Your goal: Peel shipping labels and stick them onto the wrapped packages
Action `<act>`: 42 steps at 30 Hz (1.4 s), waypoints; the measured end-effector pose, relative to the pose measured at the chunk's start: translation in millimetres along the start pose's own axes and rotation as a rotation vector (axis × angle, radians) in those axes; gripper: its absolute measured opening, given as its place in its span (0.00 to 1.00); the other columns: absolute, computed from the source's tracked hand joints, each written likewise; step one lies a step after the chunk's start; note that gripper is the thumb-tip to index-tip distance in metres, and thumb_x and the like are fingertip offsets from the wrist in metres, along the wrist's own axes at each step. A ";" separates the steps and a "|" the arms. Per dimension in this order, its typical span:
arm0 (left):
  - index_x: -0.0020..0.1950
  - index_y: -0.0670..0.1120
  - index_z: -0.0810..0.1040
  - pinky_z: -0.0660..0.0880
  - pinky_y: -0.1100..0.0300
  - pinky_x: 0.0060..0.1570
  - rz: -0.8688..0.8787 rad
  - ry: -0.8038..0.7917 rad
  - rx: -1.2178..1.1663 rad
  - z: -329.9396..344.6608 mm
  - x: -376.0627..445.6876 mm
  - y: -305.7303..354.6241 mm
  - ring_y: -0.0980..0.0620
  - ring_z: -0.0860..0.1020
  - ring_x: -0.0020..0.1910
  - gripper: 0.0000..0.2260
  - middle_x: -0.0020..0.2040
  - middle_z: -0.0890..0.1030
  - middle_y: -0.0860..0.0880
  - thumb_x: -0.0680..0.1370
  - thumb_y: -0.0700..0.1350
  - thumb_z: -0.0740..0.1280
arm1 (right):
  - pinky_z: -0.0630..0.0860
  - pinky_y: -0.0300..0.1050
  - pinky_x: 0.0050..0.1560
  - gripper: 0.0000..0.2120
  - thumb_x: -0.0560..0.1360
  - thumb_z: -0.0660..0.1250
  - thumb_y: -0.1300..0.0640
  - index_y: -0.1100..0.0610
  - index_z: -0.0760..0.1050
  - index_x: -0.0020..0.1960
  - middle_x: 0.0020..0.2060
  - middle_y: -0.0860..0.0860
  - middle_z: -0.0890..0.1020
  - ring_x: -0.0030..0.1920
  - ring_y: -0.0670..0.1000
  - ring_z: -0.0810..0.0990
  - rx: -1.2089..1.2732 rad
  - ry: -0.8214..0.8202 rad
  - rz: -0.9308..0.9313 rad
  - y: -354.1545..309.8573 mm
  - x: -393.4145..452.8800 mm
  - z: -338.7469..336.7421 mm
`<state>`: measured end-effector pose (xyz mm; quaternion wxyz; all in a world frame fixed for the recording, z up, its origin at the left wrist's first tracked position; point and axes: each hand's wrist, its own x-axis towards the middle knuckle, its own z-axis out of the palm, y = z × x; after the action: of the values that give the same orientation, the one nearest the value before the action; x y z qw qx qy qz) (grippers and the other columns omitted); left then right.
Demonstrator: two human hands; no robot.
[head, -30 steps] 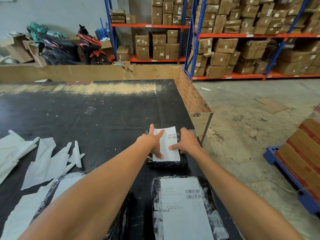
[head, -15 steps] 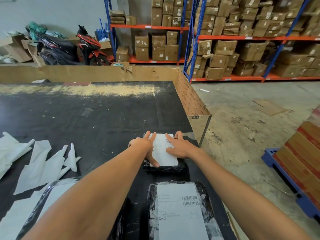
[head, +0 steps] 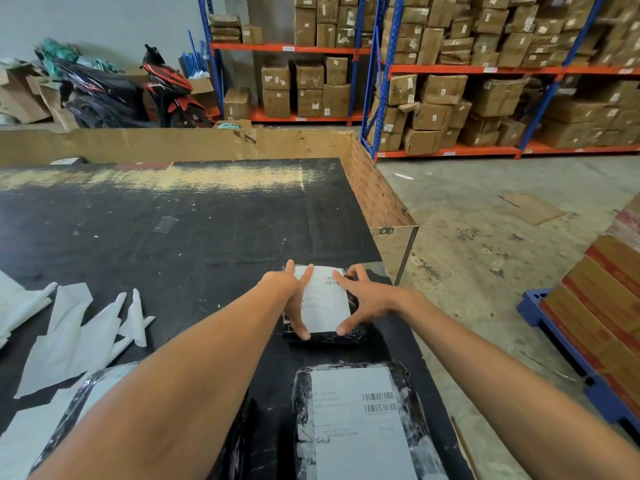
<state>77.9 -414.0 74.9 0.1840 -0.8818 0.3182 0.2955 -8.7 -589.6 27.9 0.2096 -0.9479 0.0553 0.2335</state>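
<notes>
Head view, changes since half a second ago: your right hand [head: 367, 299] has spread wider, its thumb now reaching down to the near right corner of the shipping label [head: 323, 299], where before it lay flat on the label's right half. Your left hand [head: 289, 289] stays on the label's left edge, thumb now at the near left corner. The small package [head: 325, 336] has not shifted on the table.

Head view, hands: both hands are spread, fingers splayed and pressing the label flat; neither grasps anything.

Head view, items:
- Shipping label: white rectangular paper, matte, printed with a barcode and faint text lines; lies on top of the small package between your hands.
- Small package: black, glossy plastic wrap with creases, rounded block shape; sits near the right edge of the table.
- Large package [head: 408, 445]: black glossy wrap, rounded corners, already carrying a bigger white label with two barcodes; lies near you, apart from the small one.
- Third package [head: 62, 420]: black wrap with a pale top, partly hidden under your left forearm.
- Backing sheets [head: 76, 337]: thin white torn strips, curled and pointed, scattered at the left.
- Table [head: 173, 244]: flat black scuffed surface, worn pale along the far side, cardboard walls at the far and right edges.
</notes>
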 end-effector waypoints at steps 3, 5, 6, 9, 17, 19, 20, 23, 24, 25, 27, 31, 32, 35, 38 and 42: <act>0.74 0.57 0.25 0.62 0.44 0.72 -0.003 0.003 -0.035 2.8 -0.1 3.3 0.38 0.52 0.79 0.62 0.77 0.27 0.45 0.64 0.68 0.73 | 0.56 0.55 0.79 0.66 0.63 0.78 0.34 0.48 0.34 0.81 0.77 0.46 0.39 0.80 0.58 0.51 0.012 0.018 0.006 2.4 1.7 7.4; 0.74 0.57 0.25 0.62 0.44 0.71 0.002 0.004 -0.037 3.4 -1.4 2.9 0.38 0.52 0.79 0.62 0.77 0.27 0.45 0.65 0.68 0.74 | 0.54 0.54 0.79 0.66 0.64 0.78 0.35 0.48 0.32 0.81 0.78 0.47 0.36 0.80 0.58 0.49 0.041 0.014 0.000 3.3 2.1 11.7; 0.74 0.57 0.25 0.63 0.44 0.71 0.006 0.002 -0.038 2.6 -2.1 1.6 0.39 0.52 0.79 0.62 0.77 0.28 0.46 0.65 0.67 0.75 | 0.55 0.54 0.79 0.66 0.65 0.79 0.37 0.49 0.32 0.81 0.78 0.48 0.36 0.80 0.59 0.49 0.046 0.005 0.001 3.5 1.8 10.9; 0.76 0.57 0.27 0.65 0.45 0.69 0.010 -0.003 -0.018 -2.4 -4.5 -5.4 0.40 0.53 0.79 0.59 0.78 0.30 0.48 0.67 0.64 0.75 | 0.74 0.50 0.68 0.62 0.68 0.79 0.47 0.48 0.34 0.81 0.78 0.48 0.40 0.72 0.61 0.69 0.101 -0.051 0.011 6.9 3.4 -0.2; 0.77 0.58 0.30 0.63 0.44 0.71 0.009 -0.006 -0.154 1.7 5.1 -9.9 0.39 0.51 0.79 0.48 0.79 0.31 0.50 0.73 0.70 0.63 | 0.80 0.46 0.53 0.43 0.76 0.72 0.46 0.49 0.49 0.80 0.70 0.47 0.51 0.68 0.53 0.64 0.311 0.151 -0.048 11.1 8.9 15.5; 0.77 0.58 0.31 0.61 0.43 0.72 0.010 0.008 -0.172 1.4 5.4 -10.4 0.39 0.50 0.79 0.42 0.79 0.32 0.50 0.77 0.66 0.60 | 0.81 0.42 0.43 0.38 0.77 0.70 0.51 0.48 0.52 0.79 0.71 0.48 0.53 0.65 0.52 0.67 0.341 0.132 -0.034 13.1 9.2 9.2; 0.78 0.59 0.33 0.59 0.42 0.73 0.009 0.014 -0.196 2.9 7.2 -10.9 0.39 0.50 0.79 0.38 0.79 0.32 0.50 0.80 0.63 0.57 | 0.81 0.41 0.41 0.35 0.78 0.69 0.53 0.47 0.53 0.78 0.70 0.49 0.54 0.64 0.53 0.69 0.352 0.125 -0.024 13.7 10.0 6.9; 0.79 0.61 0.37 0.51 0.41 0.75 -0.006 0.028 -0.357 12.1 14.3 -11.0 0.39 0.46 0.79 0.27 0.79 0.33 0.52 0.84 0.56 0.48 | 0.79 0.45 0.45 0.29 0.78 0.68 0.46 0.48 0.59 0.73 0.67 0.49 0.57 0.62 0.52 0.70 0.378 0.202 0.006 7.7 13.1 11.4; 0.79 0.61 0.37 0.51 0.40 0.76 -0.009 0.035 -0.403 16.3 16.7 -9.3 0.39 0.46 0.79 0.25 0.79 0.32 0.53 0.84 0.55 0.46 | 0.77 0.47 0.51 0.28 0.77 0.69 0.44 0.48 0.60 0.72 0.66 0.49 0.58 0.62 0.52 0.70 0.391 0.243 0.020 5.8 14.6 15.0; 0.78 0.61 0.37 0.51 0.40 0.75 -0.014 0.047 -0.432 18.6 18.2 -7.7 0.39 0.46 0.79 0.25 0.79 0.31 0.53 0.84 0.55 0.46 | 0.75 0.49 0.58 0.28 0.77 0.70 0.44 0.48 0.61 0.70 0.65 0.49 0.59 0.63 0.52 0.70 0.393 0.270 0.031 4.3 16.4 17.3; 0.79 0.60 0.40 0.56 0.40 0.74 -0.031 0.060 -0.468 16.3 20.6 -6.1 0.37 0.50 0.79 0.25 0.79 0.33 0.52 0.85 0.53 0.46 | 0.71 0.52 0.66 0.22 0.78 0.68 0.46 0.48 0.63 0.68 0.66 0.50 0.60 0.62 0.52 0.69 0.396 0.261 0.044 2.7 19.0 17.0; 0.76 0.60 0.55 0.54 0.41 0.73 -0.080 0.036 -0.544 6.5 21.4 -1.8 0.38 0.52 0.77 0.22 0.81 0.45 0.46 0.83 0.45 0.46 | 0.73 0.58 0.62 0.12 0.79 0.60 0.38 0.46 0.66 0.54 0.63 0.51 0.71 0.59 0.57 0.75 0.458 0.384 0.203 -3.1 25.8 12.3; 0.76 0.60 0.54 0.56 0.41 0.73 -0.080 0.056 -0.557 6.6 24.4 -0.5 0.39 0.53 0.77 0.21 0.80 0.45 0.47 0.83 0.47 0.47 | 0.74 0.57 0.59 0.15 0.79 0.59 0.36 0.47 0.66 0.53 0.60 0.51 0.73 0.58 0.58 0.76 0.466 0.413 0.251 -6.8 29.2 13.9; 0.75 0.58 0.56 0.53 0.43 0.73 -0.087 0.099 -0.599 10.2 33.5 5.5 0.42 0.49 0.78 0.18 0.80 0.46 0.45 0.84 0.50 0.48 | 0.72 0.54 0.50 0.17 0.80 0.56 0.37 0.50 0.63 0.53 0.55 0.52 0.76 0.55 0.59 0.77 0.401 0.485 0.359 -18.9 37.3 21.8; 0.76 0.54 0.59 0.60 0.43 0.70 -0.101 0.214 -0.647 8.7 36.8 8.1 0.37 0.58 0.76 0.20 0.79 0.53 0.43 0.83 0.49 0.53 | 0.72 0.55 0.50 0.13 0.83 0.51 0.43 0.53 0.63 0.55 0.55 0.55 0.77 0.56 0.61 0.77 0.364 0.488 0.386 -18.6 43.5 16.8; 0.78 0.57 0.56 0.62 0.42 0.72 -0.144 0.193 -0.666 5.8 30.1 8.7 0.34 0.62 0.74 0.25 0.78 0.57 0.40 0.82 0.50 0.58 | 0.77 0.53 0.45 0.15 0.83 0.56 0.42 0.53 0.61 0.60 0.55 0.55 0.74 0.50 0.56 0.75 0.517 0.336 0.363 -6.6 36.1 6.8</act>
<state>88.5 -431.1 50.1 -0.1240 -0.9375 0.1572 0.2844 21.7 -581.0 8.0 0.3854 -0.8634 0.3138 0.0863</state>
